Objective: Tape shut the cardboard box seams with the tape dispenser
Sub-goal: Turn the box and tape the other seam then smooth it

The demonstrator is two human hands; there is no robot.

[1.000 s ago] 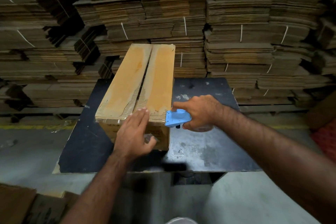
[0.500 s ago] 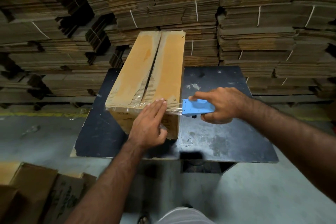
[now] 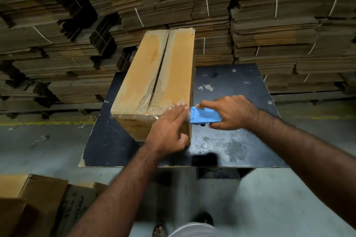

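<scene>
A long cardboard box (image 3: pixel 146 75) lies on a dark table (image 3: pixel 227 140), its two top flaps meeting at a centre seam that runs away from me. A strip of clear tape (image 3: pixel 134 115) crosses the box's near top edge. My left hand (image 3: pixel 169 129) lies flat against the near right corner of the box, fingers on the tape. My right hand (image 3: pixel 231 113) grips the blue tape dispenser (image 3: pixel 204 116) just off the box's right side, with its toothed blade at that corner.
Tied bundles of flattened cardboard (image 3: pixel 269 25) fill the whole background behind the table. More cardboard boxes (image 3: pixel 38 204) sit on the concrete floor at lower left. My feet (image 3: pixel 159 230) show below the table's near edge.
The tape strip has been laid across the box's near edge. My left hand slid right to the corner, and the dispenser stayed close to the box's right side. The camera tilted down.
</scene>
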